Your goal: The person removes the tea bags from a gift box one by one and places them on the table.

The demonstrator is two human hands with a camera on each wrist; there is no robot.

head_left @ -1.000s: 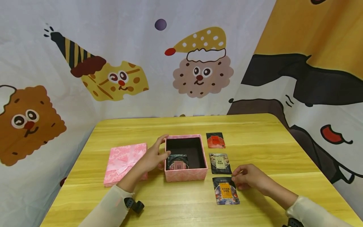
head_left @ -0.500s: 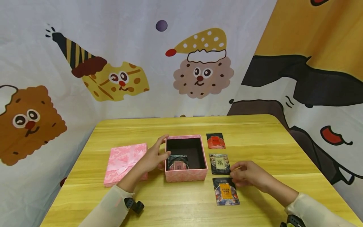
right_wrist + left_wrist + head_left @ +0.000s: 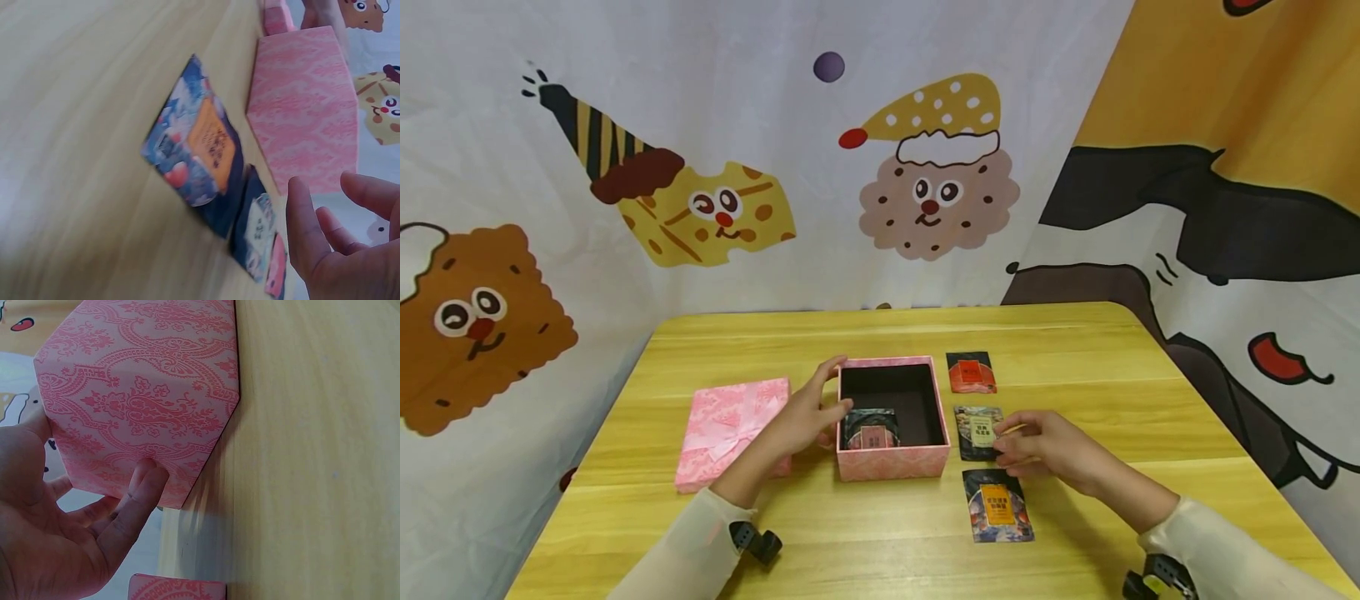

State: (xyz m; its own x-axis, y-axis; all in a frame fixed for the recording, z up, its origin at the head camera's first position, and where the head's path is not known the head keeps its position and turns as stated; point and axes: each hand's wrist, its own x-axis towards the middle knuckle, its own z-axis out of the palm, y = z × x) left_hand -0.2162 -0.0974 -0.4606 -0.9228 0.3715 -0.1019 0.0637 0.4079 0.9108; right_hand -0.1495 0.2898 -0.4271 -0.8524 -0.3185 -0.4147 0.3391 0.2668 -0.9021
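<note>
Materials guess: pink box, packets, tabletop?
Box: likely paperboard, matte patterned paper wrap; crisp edges, thin straight walls.
Packets: probably plastic or foil film; thin, flat, printed, slightly wavy edges. Gloss unclear.
Tabletop: wood or wood-look laminate; streaky grain, soft shine. Can't tell which.

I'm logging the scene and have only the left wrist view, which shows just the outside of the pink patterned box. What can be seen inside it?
Observer: One flat dark packet with a pink label, in the near left part of the pink patterned box.

Operator: Where is the right hand?

Observer: To the right of the box; in the head view it overlaps the right edge of a flat black packet with a pale green label. I can't tell whether they touch.

Operator: Any more packets outside the box?

Observer: Two, in a row with that one: a flat black-and-red packet beyond it, and a flat dark packet with an orange label nearer the person.
</note>
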